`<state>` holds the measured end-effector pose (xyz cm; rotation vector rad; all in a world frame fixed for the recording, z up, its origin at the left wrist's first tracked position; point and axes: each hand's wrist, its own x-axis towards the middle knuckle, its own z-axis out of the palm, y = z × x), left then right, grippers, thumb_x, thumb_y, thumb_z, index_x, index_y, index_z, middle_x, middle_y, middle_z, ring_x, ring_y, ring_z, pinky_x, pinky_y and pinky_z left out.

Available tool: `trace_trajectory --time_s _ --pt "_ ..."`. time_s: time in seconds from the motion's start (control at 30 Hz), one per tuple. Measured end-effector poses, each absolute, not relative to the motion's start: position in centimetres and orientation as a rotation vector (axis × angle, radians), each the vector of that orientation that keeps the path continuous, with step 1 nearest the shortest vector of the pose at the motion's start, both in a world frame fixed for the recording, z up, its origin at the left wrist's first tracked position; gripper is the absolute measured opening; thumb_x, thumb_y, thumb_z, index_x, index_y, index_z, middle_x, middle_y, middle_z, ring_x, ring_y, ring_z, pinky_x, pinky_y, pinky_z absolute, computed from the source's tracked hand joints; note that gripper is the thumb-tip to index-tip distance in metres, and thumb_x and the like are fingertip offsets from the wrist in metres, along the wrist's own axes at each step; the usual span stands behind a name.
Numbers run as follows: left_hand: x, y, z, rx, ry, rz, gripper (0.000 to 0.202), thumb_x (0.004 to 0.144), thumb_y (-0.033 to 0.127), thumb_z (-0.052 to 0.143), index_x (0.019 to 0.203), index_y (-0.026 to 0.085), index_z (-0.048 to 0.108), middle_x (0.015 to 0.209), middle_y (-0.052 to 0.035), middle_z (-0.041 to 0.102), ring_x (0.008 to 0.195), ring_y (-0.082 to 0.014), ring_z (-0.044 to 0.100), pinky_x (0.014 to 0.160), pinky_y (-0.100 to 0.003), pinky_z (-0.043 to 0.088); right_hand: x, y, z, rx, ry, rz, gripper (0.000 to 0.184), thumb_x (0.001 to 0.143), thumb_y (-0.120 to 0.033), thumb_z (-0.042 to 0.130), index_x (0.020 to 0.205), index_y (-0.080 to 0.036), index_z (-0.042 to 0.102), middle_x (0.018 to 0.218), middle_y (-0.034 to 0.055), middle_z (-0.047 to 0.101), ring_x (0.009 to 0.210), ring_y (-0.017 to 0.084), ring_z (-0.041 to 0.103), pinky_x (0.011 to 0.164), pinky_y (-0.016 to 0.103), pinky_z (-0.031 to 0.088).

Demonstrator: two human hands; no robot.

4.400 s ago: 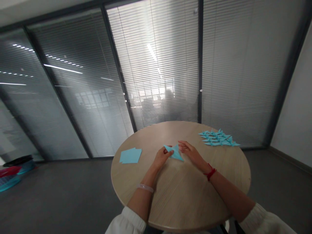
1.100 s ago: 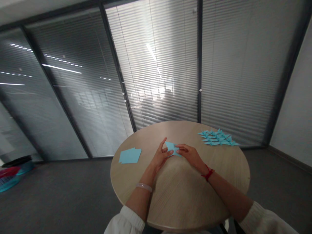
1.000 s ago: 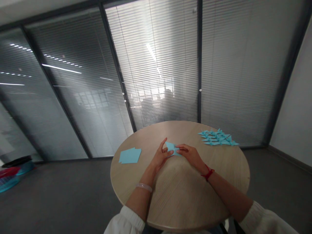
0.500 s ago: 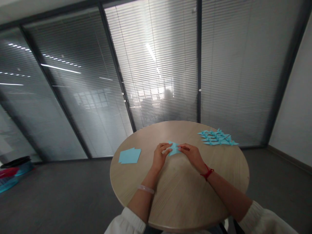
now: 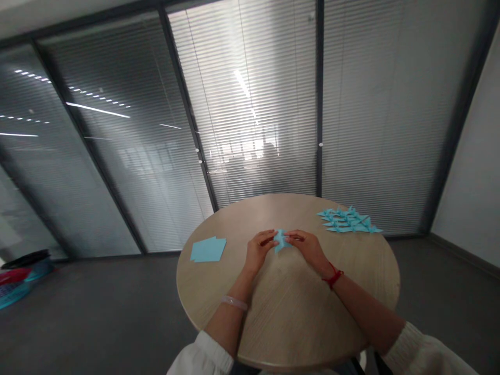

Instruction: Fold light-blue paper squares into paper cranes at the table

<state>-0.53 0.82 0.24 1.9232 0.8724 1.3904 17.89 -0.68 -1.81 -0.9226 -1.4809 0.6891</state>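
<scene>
Folded pale-blue paper (image 5: 280, 240), small and pointed, held over the middle of a round wooden table (image 5: 289, 333), pinched by the fingers of the left hand (image 5: 258, 251) and right hand (image 5: 307, 247). Left on the table: loose blue paper sheets (image 5: 208, 249). Far right: rows of origami cranes (image 5: 349, 220). On the floor, far left: a blue basket (image 5: 15, 298), contents unclear.

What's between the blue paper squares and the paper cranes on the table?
The head view shows the left hand and right hand holding a folded blue paper there.

head-worn camera | faces forward and down | close above left hand (image 5: 258, 250), right hand (image 5: 308, 249) | round wooden table (image 5: 297, 323) below
</scene>
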Motion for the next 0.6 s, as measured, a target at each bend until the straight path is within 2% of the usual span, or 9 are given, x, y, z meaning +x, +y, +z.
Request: trace_trajectory --time_s 0.17,0.6 --pt "-0.62 1.08 0.02 1.840 0.857 1.418 0.029 0.068 0.031 0.071 0.095 0.020 0.071 0.105 -0.0078 0.066 0.091 -0.0196 0.063 0.083 -0.035 0.052 17.90 -0.90 -1.72 -0.937 -1.484 0.676 0.028 0.074 -0.041 0.063 0.092 -0.020 0.070 0.090 0.0060 0.072 0.080 0.021 0.066 0.073 0.032 0.051" --pt "-0.70 0.70 0.25 1.974 0.926 1.485 0.017 0.073 0.029 0.067 0.086 0.020 0.073 0.089 -0.0061 0.071 0.082 -0.0185 0.065 0.078 -0.031 0.052 17.68 -0.96 -2.05 -0.936 -1.544 0.691 0.025 0.078 -0.037 0.060 0.096 -0.020 0.066 0.093 0.0053 0.070 0.082 0.019 0.065 0.074 0.030 0.051"
